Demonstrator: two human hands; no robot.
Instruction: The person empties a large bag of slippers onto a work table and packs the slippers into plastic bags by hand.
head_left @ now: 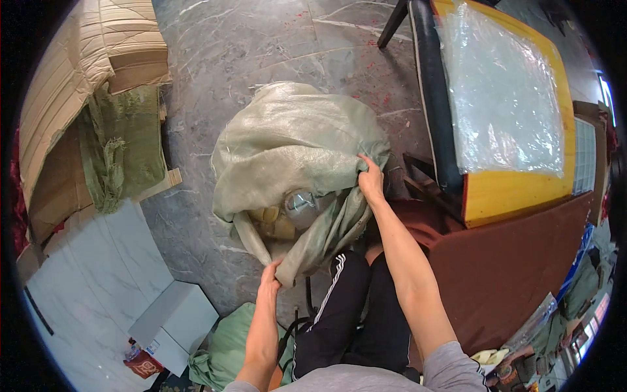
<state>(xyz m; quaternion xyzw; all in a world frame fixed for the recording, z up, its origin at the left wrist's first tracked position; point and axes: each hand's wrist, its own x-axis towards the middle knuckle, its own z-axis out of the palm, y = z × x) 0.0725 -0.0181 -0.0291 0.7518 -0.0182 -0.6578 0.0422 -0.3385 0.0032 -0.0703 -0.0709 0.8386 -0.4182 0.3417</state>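
A large pale green woven sack lies on the grey stone floor in front of my legs. My left hand grips the near edge of its mouth. My right hand grips the far right edge, so the mouth is held apart. Inside the opening I see a clear plastic bottle and yellowish items.
To the right stands a yellow table under a clear plastic sheet, with a dark chair frame beside it. Folded cardboard and a green cloth lie at left. A grey box and another green sack sit near my feet.
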